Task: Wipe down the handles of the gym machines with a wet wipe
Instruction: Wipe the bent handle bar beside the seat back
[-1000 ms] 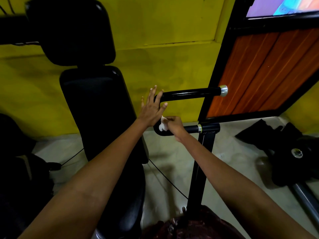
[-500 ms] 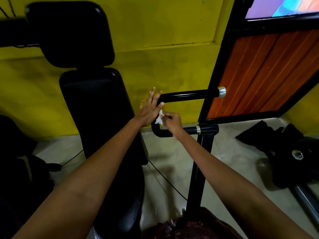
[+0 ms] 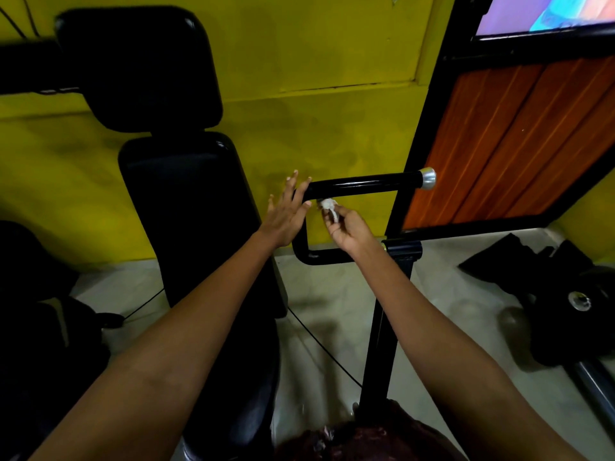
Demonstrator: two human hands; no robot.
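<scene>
The black padded seat back (image 3: 186, 207) stands at the left against the yellow wall (image 3: 332, 78), and nothing shows it being touched. Just to its right, the left hand (image 3: 286, 211) is laid flat against the bend of the black U-shaped handle (image 3: 359, 185), its grip wide, fingers straight and spread, apparently to steady the bar. Beside it, the wet wipe (image 3: 327, 205) is pinched, crumpled, in the grip of the right hand (image 3: 346, 227), and is held just under the upper bar, close to the bend; whether it touches the metal cannot be told. The lower bar (image 3: 319, 256) and the chrome-capped end (image 3: 427, 178) lie further right, near the upright post (image 3: 379, 344).

The task is judged to be mid-way on this handle: the bend appears to be under treatment, while the long upper bar out to the cap seems left to be wiped, as do any other machines.

Against the frame a second earlier, the wipe has been raised from the lower bar, up past the bend, to the underside of the upper bar; the left hand has been kept nearly where it was.
</scene>
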